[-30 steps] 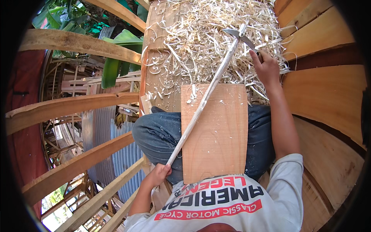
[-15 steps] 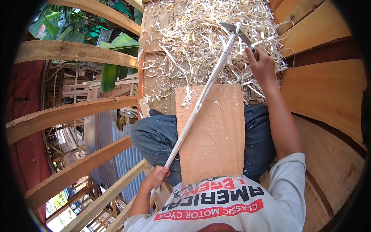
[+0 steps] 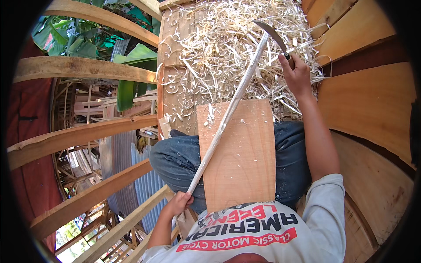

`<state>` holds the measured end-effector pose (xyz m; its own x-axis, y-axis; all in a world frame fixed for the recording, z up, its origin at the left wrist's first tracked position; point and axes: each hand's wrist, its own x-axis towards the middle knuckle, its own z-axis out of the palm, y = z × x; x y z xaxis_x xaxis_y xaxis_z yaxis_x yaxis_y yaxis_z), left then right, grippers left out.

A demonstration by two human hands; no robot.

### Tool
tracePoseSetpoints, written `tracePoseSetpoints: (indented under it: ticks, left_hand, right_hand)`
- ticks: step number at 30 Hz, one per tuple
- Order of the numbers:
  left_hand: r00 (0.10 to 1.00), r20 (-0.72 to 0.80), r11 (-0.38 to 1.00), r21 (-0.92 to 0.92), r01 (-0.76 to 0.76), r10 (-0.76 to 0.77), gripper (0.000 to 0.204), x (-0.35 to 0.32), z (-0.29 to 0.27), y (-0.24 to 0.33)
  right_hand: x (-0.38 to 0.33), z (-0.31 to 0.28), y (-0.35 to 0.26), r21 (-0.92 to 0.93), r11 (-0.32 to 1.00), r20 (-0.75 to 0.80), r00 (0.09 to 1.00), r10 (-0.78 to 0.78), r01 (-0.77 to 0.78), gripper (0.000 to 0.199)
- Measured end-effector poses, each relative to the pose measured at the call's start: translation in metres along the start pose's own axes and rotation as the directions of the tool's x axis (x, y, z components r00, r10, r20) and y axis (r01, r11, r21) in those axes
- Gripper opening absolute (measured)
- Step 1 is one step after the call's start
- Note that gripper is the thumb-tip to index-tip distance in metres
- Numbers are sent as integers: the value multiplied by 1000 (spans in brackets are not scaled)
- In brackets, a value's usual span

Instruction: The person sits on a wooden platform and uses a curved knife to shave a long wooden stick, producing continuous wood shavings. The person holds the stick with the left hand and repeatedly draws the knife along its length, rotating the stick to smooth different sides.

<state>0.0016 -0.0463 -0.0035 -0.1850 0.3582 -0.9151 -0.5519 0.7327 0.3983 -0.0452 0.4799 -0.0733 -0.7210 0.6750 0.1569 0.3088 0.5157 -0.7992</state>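
My left hand (image 3: 180,203) is closed around the near end of a long, pale wooden stick (image 3: 222,122). The stick slants away to the upper right, across a flat wooden board (image 3: 245,153) lying over my lap. In my right hand (image 3: 299,78), the fingers wrap the handle of a sickle (image 3: 276,36) with a dark curved blade. That blade curves over the stick's far end; whether the two touch I cannot tell. A few small chips lie on the board.
Curly wood shavings (image 3: 228,52) heap over the plank floor (image 3: 177,90) ahead of me. Wooden slats (image 3: 87,131) form an open railing on the left, with banana leaves (image 3: 138,57) and corrugated sheets (image 3: 147,175) beyond. A plank wall (image 3: 364,101) rises at the right.
The sickle has swung slightly, its blade lifting away from the stick's far end. Both hands keep their holds, and the view has shifted a little.
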Motion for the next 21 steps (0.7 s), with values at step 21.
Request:
tracePoseSetpoints:
  ticks: [21]
  left_hand:
    - [984, -125, 977, 188, -102, 127, 64, 1, 10, -5]
  right_hand:
    - [-36, 7, -36, -205, 975, 241, 970, -37, 89, 47]
